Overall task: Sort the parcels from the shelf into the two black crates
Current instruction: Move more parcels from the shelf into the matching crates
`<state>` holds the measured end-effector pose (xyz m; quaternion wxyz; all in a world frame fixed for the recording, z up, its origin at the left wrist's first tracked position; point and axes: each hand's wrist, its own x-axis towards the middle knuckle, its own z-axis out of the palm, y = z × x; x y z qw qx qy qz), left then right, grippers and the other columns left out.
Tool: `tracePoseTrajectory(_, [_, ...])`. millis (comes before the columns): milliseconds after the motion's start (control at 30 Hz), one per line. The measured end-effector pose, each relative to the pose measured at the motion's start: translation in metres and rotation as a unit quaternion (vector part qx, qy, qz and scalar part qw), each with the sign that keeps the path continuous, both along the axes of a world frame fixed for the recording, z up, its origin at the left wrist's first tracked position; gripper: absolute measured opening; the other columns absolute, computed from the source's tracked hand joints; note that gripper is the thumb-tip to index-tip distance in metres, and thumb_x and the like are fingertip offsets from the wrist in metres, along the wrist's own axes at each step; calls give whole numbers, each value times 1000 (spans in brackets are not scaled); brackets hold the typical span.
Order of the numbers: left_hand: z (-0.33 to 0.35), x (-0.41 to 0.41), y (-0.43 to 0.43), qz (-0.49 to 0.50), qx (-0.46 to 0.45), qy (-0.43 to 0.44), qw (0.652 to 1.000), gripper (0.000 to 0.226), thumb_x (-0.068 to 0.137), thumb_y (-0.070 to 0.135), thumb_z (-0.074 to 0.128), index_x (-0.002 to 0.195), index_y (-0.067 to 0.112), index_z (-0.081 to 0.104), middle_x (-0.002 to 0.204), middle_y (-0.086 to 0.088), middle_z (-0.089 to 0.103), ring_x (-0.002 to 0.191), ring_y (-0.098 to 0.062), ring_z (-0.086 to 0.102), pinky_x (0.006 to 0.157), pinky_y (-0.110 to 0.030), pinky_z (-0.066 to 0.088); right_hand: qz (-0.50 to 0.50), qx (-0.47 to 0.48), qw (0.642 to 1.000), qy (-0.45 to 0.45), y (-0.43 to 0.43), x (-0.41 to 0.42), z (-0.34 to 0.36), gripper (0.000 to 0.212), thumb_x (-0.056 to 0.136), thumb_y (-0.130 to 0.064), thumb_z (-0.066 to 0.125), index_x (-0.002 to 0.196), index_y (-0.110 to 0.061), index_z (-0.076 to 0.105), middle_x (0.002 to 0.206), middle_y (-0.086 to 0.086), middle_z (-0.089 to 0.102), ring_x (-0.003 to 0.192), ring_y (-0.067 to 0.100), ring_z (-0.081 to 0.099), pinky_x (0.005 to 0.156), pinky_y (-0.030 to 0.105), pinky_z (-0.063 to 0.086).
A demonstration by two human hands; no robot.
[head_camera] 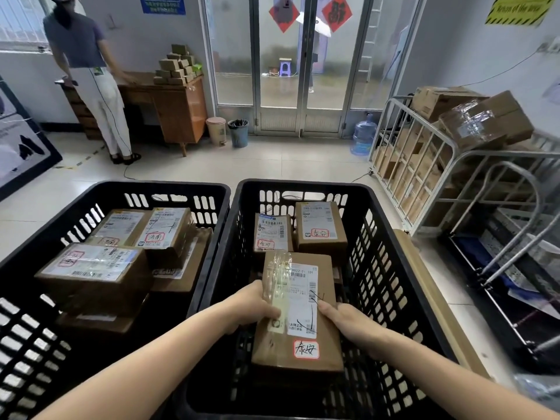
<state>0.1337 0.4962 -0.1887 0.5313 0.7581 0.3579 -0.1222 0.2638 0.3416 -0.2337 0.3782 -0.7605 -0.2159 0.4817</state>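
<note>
Cardboard parcel [303,338] between left hand [254,307], right hand [353,327]

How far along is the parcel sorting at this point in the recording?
Done: several parcels lie in the left crate, and two more parcels sit at the back of the right crate. In hand: the left hand and right hand hold another parcel inside it. Left: no shelf is plainly in view, so the remainder cannot be told.
</note>
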Motion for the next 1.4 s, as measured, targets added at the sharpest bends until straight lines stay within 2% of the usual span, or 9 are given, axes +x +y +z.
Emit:
tracePoseTrajectory(100, [-6,1,1,0,14,16,1000,31,86,8,61,110,14,43,118,-2,62,93,-12,59,56,-16,48,17,7,1000,-5,0,1,0,41,96,-45,39,111,-13,61,103,0,71,93,13,68,82,25,54])
tracePoseTrajectory(333, [-18,5,8,7,20,25,999,54,83,11,65,130,12,38,124,-3,60,110,-18,59,87,-29,51,19,-2,1000,-14,3,-2,2,44,96,-46,38,111,-13,61,101,0,72,90,12,69,83,27,55])
tracePoseTrajectory(500, [-9,-4,4,-48,97,5,994,71,86,23,64,142,11,22,133,-3,52,117,-16,54,79,-18,46,21,-31,996,-81,-1,-3,9,53,92,-51,43,128,-12,47,115,2,65,101,14,64,89,30,53])
tracePoseTrajectory(633, [-1,-18,2,-187,276,-72,940,98,75,43,72,148,19,11,148,-1,27,140,-20,25,115,-34,26,112,-40,933,-340,-18,-11,22,97,79,-68,47,150,-16,6,156,3,16,142,17,19,116,36,24])
tracePoseTrajectory(733, [-3,-28,-3,-341,400,-7,851,121,66,61,70,149,13,-5,158,-5,-11,145,-21,-11,118,-31,-2,276,-58,852,-441,-32,-24,34,118,56,-84,27,148,-21,-9,156,-5,-14,141,8,-15,115,29,-4])
tracePoseTrajectory(800, [-8,-29,-5,-373,429,15,823,127,65,64,70,148,9,-9,157,-10,-16,144,-21,-17,114,-27,-9,336,-72,818,-461,-34,-28,34,121,58,-85,35,148,-20,-13,155,-5,-21,134,4,-22,114,29,-8])
tracePoseTrajectory(967, [-13,-25,-11,-359,440,-21,823,115,70,48,72,149,8,-1,158,-7,-1,145,-19,-6,117,-24,7,352,-64,794,-491,-28,-23,21,100,82,-53,58,149,-15,-6,157,2,-13,144,16,-15,118,31,-1])
tracePoseTrajectory(1200, [-15,-18,-12,-364,430,3,826,113,69,43,73,148,6,1,157,-8,0,145,-22,-6,118,-30,20,357,-51,790,-495,-25,-18,15,97,79,-54,57,149,-14,2,157,3,-4,144,18,-11,120,34,11])
tracePoseTrajectory(1400, [-13,-20,-13,-363,441,-9,821,111,68,44,72,148,7,4,157,-7,4,145,-21,-3,118,-27,16,349,-49,794,-495,-24,-19,19,96,77,-56,57,148,-16,5,157,1,0,145,18,-7,120,36,12])
